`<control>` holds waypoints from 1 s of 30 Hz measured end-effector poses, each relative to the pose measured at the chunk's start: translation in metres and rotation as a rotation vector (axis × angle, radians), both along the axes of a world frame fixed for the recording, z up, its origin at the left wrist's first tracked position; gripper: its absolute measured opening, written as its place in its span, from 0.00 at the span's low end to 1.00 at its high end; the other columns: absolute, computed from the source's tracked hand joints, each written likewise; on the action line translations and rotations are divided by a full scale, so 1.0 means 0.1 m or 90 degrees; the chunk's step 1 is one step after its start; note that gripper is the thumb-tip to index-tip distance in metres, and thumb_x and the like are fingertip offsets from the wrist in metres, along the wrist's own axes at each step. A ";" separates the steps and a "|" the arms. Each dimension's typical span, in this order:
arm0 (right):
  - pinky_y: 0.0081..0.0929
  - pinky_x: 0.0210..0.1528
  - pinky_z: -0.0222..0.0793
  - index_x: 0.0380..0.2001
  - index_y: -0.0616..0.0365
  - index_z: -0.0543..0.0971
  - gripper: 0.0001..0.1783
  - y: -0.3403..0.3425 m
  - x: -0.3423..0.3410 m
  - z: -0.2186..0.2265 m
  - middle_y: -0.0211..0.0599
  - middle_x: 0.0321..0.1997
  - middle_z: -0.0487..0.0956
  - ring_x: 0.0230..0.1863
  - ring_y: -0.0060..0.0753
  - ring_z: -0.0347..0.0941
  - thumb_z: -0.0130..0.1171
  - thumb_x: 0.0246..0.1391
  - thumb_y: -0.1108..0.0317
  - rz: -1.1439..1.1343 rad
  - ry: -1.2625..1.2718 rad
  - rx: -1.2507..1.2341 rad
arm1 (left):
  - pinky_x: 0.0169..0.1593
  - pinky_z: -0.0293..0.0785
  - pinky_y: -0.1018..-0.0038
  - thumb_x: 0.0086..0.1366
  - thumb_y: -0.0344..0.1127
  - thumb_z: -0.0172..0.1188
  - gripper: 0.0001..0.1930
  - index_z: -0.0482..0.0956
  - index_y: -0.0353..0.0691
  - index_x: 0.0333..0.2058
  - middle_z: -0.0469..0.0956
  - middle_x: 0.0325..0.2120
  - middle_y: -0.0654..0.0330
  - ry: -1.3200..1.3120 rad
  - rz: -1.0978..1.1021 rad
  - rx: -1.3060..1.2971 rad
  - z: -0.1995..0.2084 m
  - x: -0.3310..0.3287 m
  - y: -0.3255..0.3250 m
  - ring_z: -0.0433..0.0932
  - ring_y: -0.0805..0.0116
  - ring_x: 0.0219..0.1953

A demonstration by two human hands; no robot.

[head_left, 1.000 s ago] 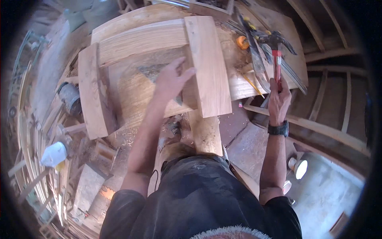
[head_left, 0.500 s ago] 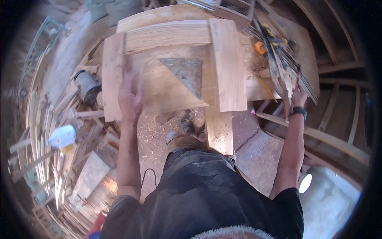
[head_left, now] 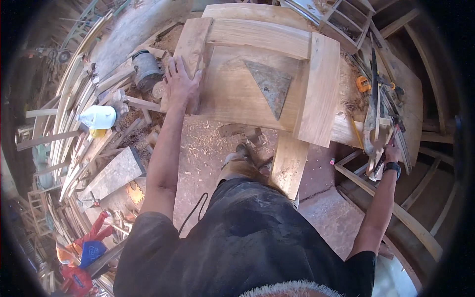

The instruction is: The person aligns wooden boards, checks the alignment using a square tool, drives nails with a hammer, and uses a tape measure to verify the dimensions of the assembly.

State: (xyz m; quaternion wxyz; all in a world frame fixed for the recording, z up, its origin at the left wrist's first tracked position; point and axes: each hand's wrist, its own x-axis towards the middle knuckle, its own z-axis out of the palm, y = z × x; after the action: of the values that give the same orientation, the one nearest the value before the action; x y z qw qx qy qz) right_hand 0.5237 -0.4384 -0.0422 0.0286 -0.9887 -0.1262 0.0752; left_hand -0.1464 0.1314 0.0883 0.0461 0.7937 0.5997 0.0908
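Observation:
My left hand (head_left: 182, 83) lies with fingers spread on the left upright board (head_left: 194, 42) of a wooden frame. That board joins a far crosspiece (head_left: 260, 38), and a right upright board (head_left: 321, 86) stands opposite. Between the uprights, a worn metal triangle (head_left: 272, 88) rests on a wide flat panel (head_left: 225, 84). At the far right, beyond the bench edge, my right hand (head_left: 391, 154) is closed around a slim tool with a red part (head_left: 395, 134); its exact kind is unclear. Long tools and wood strips lie beside that hand.
An orange tape measure (head_left: 363, 84) and a yellow pencil (head_left: 356, 132) sit on the bench's right side. Left of the frame are a dark metal canister (head_left: 146, 71), a white jug (head_left: 99, 117) and piled wood strips. Shavings (head_left: 200, 148) cover the floor; slatted timber frames stand at right.
My left hand has settled on the left board from a blurred position above the frame's left side. My view has shifted, moving the bench rightward in the picture. The right hand still grips the slim tool.

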 end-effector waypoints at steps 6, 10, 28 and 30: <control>0.42 0.57 0.73 0.67 0.51 0.74 0.29 0.23 -0.26 -0.18 0.48 0.57 0.81 0.55 0.45 0.78 0.56 0.67 0.52 0.017 0.082 0.083 | 0.73 0.52 0.46 0.62 0.58 0.63 0.49 0.52 0.40 0.74 0.51 0.75 0.45 0.061 -0.009 0.043 0.07 0.00 -0.03 0.51 0.44 0.75; 0.40 0.75 0.56 0.67 0.55 0.74 0.35 -0.05 -0.19 0.30 0.47 0.73 0.69 0.73 0.49 0.64 0.63 0.61 0.47 0.086 0.027 0.313 | 0.72 0.56 0.52 0.63 0.58 0.62 0.44 0.58 0.36 0.70 0.57 0.71 0.41 0.014 -0.062 0.026 0.07 0.07 -0.01 0.55 0.38 0.73; 0.53 0.70 0.62 0.71 0.61 0.63 0.46 3.57 -4.56 1.12 0.68 0.70 0.64 0.68 0.71 0.62 0.72 0.52 0.61 0.421 0.005 0.370 | 0.71 0.64 0.58 0.54 0.62 0.74 0.62 0.50 0.28 0.72 0.67 0.65 0.35 -0.279 -0.208 -0.166 0.02 -0.08 1.20 0.67 0.43 0.68; 0.55 0.74 0.56 0.76 0.53 0.56 0.55 3.77 -4.54 0.89 0.76 0.72 0.59 0.73 0.76 0.55 0.71 0.51 0.48 0.377 0.073 0.319 | 0.70 0.65 0.58 0.53 0.60 0.76 0.61 0.50 0.28 0.72 0.68 0.64 0.36 -0.267 -0.214 -0.202 0.13 0.00 1.22 0.69 0.45 0.67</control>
State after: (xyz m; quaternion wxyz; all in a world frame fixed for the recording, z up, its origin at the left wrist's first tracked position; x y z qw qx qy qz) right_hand 0.0702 -0.0613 0.0469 0.2535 -0.8662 -0.4184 0.1021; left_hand -0.1464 0.2533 0.1013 0.3068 0.8283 0.4445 0.1488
